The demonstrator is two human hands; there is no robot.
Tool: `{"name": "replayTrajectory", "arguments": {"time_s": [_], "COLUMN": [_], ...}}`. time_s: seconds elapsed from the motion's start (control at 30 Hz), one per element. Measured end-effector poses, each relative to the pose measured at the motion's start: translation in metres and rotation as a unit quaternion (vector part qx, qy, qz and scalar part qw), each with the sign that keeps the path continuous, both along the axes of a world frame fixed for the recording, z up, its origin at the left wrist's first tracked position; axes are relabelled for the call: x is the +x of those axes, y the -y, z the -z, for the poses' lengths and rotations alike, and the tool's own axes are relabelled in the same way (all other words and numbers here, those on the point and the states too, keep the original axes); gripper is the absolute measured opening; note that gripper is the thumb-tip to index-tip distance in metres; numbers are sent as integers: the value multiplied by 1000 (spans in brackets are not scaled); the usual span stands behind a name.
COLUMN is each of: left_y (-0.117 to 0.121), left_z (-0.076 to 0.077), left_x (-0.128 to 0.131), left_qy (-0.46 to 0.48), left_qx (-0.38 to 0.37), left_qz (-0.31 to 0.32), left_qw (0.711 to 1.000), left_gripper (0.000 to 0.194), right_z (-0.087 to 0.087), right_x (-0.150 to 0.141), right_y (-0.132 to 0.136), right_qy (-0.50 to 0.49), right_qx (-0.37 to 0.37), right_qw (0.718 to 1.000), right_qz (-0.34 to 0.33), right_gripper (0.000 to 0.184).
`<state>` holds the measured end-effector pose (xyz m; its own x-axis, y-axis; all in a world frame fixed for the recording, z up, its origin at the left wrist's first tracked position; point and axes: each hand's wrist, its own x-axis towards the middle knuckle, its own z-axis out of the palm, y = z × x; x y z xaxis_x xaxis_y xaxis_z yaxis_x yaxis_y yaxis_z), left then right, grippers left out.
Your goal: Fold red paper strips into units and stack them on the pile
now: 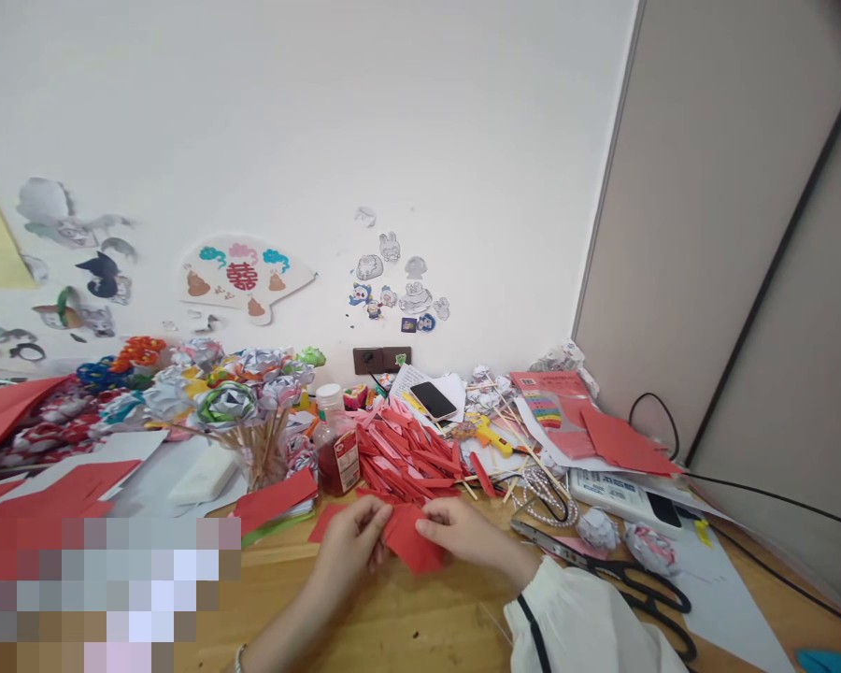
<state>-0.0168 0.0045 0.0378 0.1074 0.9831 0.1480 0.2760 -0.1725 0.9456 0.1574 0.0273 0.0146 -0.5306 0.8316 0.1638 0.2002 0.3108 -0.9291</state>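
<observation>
A piece of red paper (415, 542) is held between both hands above the wooden table (336, 617). My left hand (356, 537) pinches its left edge with thumb and fingers. On the other side, my right hand (455, 525) grips the paper, thumb on top. The paper looks bent or folded at its upper part, though the fingers hide some of it. Just behind the hands lies a heap of narrow red paper strips (406, 458). More flat red paper (326, 522) rests on the table beside my left hand.
Black-handled scissors (603, 561) lie at right near crumpled paper balls (597, 529). A jar with red contents (337, 458) and a holder of paper flowers on sticks (259, 449) stand behind at left. Farther back are a phone (433, 400) and a yellow glue gun (491, 436).
</observation>
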Motion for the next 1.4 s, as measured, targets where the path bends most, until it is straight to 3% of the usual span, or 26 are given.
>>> {"name": "replayTrajectory", "arguments": {"time_s": [0.2,0.43,0.67,0.87,0.97,1.17,1.4], "left_y": [-7,-7,-4,-6,-7,-2,5], "left_z": [-4,3,-1,0,-1,-5,-10], "left_x": [-6,-2,-2,-5,-7,-7,-1], "left_qy": [91,45,141,117,164,251,212], "left_qx": [-48,-5,-114,-105,-131,-154,-175], "left_qz": [-25,16,47,58,90,88,101], "left_qw": [994,999,982,986,974,952,956], "left_gripper": [31,25,44,39,45,33,34], "right_z": [5,6,5,1,-4,-11,-19], "right_x": [1,3,4,3,3,5,5], "right_y": [-8,-10,-16,-12,-7,-3,5], "right_qy": [-103,-79,-146,-132,-145,-121,-35], "right_qx": [-69,-32,-36,-21,-22,48,164], "right_qw": [992,995,985,988,987,989,982], "right_qz": [1,51,85,80,71,77,90], "right_gripper": [33,32,38,32,32,21,19]}}
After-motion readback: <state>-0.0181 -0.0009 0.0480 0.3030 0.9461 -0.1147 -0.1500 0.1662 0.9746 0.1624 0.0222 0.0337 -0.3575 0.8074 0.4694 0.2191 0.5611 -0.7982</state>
